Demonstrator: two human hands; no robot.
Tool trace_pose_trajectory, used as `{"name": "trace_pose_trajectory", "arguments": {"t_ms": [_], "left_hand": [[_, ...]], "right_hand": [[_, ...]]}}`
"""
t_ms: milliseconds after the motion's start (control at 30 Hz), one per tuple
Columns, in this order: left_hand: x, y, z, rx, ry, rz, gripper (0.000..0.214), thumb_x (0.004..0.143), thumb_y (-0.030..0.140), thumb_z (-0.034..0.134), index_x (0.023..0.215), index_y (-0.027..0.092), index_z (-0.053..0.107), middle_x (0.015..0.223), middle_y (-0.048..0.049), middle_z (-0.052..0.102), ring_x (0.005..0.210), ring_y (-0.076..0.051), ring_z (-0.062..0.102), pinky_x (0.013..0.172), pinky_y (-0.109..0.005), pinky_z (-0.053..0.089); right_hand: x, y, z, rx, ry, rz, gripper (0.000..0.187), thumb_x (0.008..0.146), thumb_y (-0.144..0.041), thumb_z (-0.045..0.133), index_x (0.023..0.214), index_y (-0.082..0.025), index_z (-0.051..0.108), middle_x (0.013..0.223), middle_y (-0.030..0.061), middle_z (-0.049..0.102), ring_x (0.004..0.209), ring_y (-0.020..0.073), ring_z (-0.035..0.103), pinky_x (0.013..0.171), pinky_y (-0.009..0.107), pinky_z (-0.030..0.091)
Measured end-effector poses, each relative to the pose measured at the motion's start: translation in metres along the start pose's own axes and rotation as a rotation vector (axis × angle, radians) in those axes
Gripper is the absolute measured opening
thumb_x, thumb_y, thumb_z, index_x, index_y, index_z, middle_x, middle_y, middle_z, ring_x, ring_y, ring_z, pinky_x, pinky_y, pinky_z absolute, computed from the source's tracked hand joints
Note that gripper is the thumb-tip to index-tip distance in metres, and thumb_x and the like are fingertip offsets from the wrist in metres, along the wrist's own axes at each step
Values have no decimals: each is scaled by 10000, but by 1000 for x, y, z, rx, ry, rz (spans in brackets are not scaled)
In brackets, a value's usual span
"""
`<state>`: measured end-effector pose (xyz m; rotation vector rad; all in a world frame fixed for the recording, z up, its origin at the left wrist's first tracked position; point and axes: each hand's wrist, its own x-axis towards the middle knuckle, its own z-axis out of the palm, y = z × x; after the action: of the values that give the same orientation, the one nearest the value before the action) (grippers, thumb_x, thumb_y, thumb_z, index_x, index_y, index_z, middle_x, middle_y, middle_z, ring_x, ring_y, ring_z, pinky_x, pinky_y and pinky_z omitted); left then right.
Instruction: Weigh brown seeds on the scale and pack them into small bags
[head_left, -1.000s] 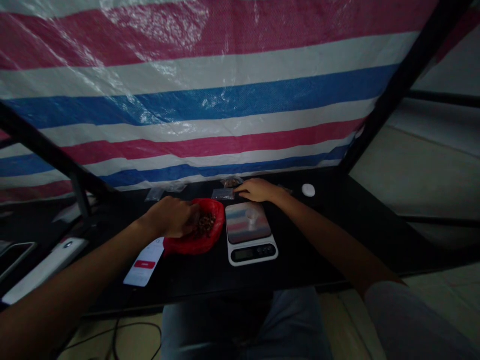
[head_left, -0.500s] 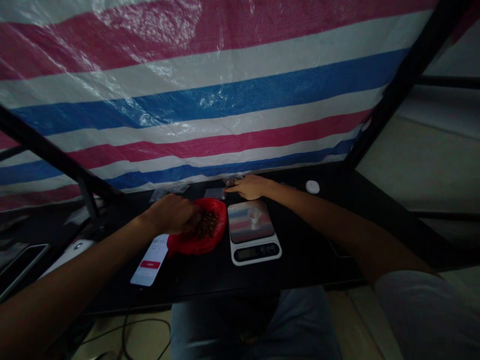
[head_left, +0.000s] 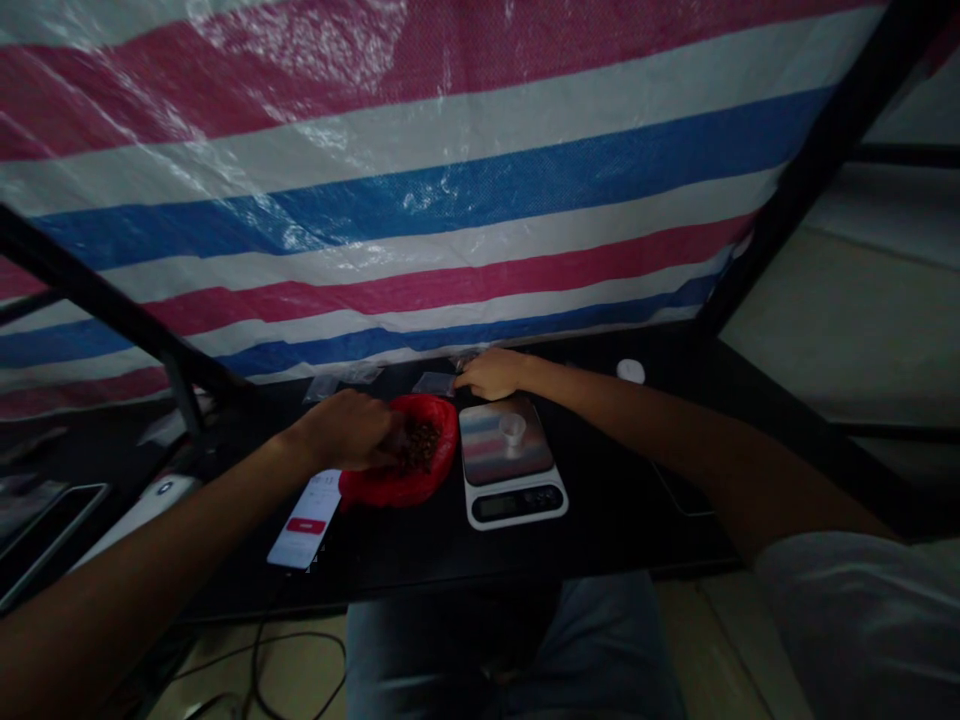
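Left hand: my left hand [head_left: 346,430] is in the red plastic bag [head_left: 382,488], fingers hidden, pinch unclear.
Pieces: loose brown pieces [head_left: 421,446] in that bag seem light; pinch from above.
Right hand: my right hand [head_left: 491,375], fingers extended, just behind the digital scale [head_left: 491,450].

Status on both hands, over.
Left hand in red plastic bag of brown pieces. Right hand by clear plastic bag. White digital scale beside, white cup on top.

The person wears a pale grey short sleeve [head_left: 847,625] and, it seems, bluish-grey trousers [head_left: 600,640].
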<state>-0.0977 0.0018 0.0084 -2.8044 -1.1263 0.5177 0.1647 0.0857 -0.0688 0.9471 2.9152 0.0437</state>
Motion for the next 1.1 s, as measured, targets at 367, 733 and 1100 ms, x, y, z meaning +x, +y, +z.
{"name": "trace_pose_trajectory", "arguments": {"t_ms": [367,733,1100], "left_hand": [[-1,7,-3,58,-101,-7,423,809,202,636,1221,111,668,1093,-199,755,888,-342,740,683,-358,519],[-1,4,1,66,-29,-29,343,984,301,452,982,105,734,920,-215,762,787,-321,731,715,-400,527],[-5,5,-1,116,-21,-5,354,1000,286,441,1066,86,726,929,-181,765,799,-268,721,683,-319,490]], "right_hand": [[-16,-2,13,241,152,240,223,970,-333,625,1058,-220,796,1120,73,776,980,226,709,779,286,476],[-12,7,12,166,90,18,321,999,-244,570,1272,-284,733,1283,59,734,1118,219,673,854,289,485],[-10,6,9,157,93,33,242,966,-266,599,1115,-262,790,1168,44,778,981,215,701,736,278,438]]}}
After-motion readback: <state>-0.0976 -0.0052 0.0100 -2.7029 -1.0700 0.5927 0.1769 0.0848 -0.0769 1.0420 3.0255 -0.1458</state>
